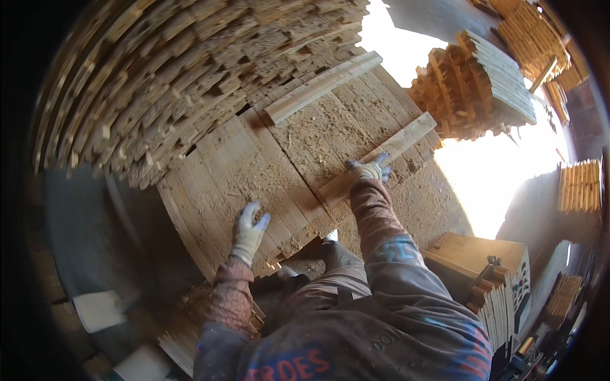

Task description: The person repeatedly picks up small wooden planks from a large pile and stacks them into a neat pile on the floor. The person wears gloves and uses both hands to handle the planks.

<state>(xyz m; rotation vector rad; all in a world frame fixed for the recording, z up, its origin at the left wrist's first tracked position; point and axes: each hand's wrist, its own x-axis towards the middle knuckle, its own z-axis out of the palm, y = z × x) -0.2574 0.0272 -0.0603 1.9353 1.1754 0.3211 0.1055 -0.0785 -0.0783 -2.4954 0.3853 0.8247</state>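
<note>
On sawdust-strewn plank surface (pixel 254 159), gloved hands at work
Right hand (pixel 368 170) at 1 o'clock, fingers closed over near end of loose wooden slat (pixel 381 155) lying across planks; left hand (pixel 249 230) at 7 o'clock, fingers spread flat, holding nothing; second slat (pixel 321 86) at 12 o'clock beside stacked lumber (pixel 178 70)

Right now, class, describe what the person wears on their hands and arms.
Both the left hand and right hand wear pale knitted work gloves with bluish fingertips. Both arms have long reddish-brown patterned sleeves, dusty-looking.
</note>
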